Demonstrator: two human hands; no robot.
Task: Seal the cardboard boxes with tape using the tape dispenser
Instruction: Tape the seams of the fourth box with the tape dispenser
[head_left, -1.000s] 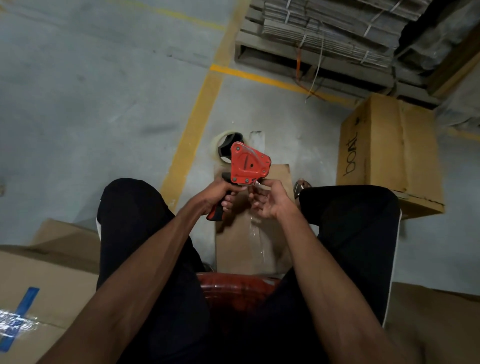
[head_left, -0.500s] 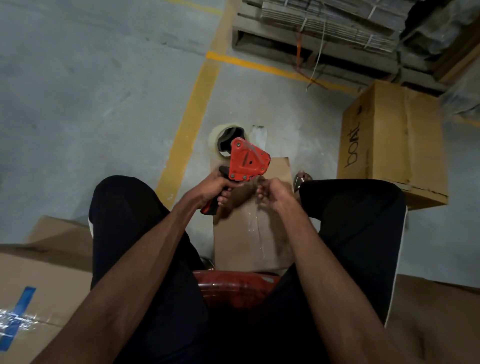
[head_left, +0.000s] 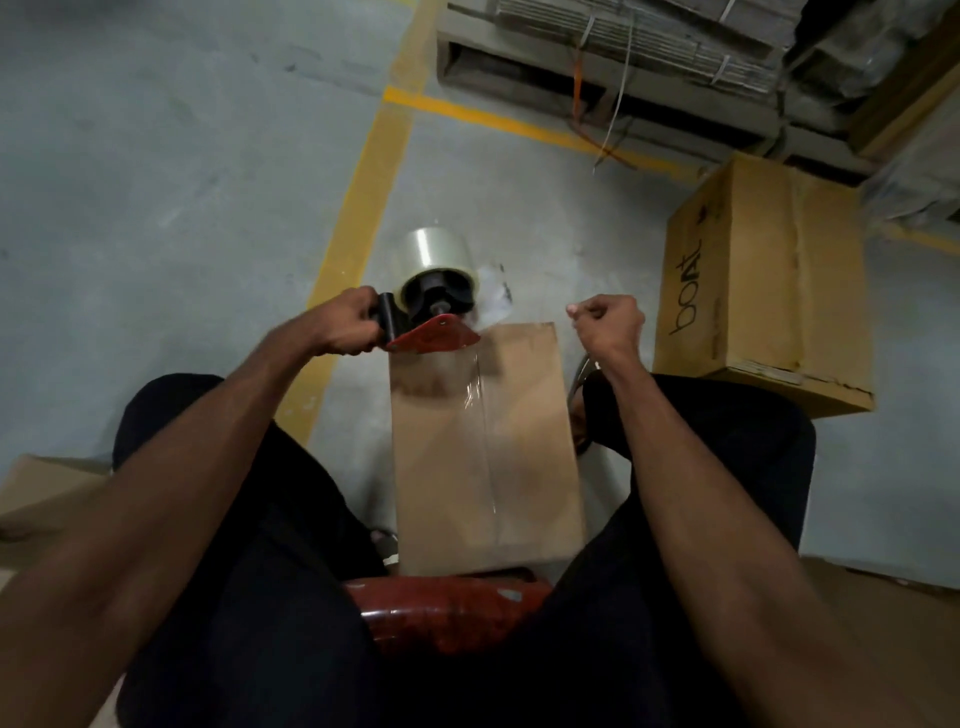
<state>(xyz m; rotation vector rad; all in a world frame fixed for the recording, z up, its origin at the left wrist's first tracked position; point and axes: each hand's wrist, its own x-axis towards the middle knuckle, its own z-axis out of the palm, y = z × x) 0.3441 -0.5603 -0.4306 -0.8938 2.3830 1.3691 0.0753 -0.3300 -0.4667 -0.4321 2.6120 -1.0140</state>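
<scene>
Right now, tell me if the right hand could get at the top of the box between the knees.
Probably yes. The right hand is a raised fist just beyond the box's far right corner, with nothing between them.

Single head-mounted view, wide-angle, looking steeply down and forward from a seated person. Close range: forearms fill the lower frame, both hands sit near centre, left hand (head_left: 345, 325) and right hand (head_left: 608, 325) level with each other. Below the hands, the knees and a cardboard box (head_left: 483, 447) between them; beyond the hands, concrete floor (head_left: 182, 171) and a pallet (head_left: 597, 93) at top edge.
</scene>
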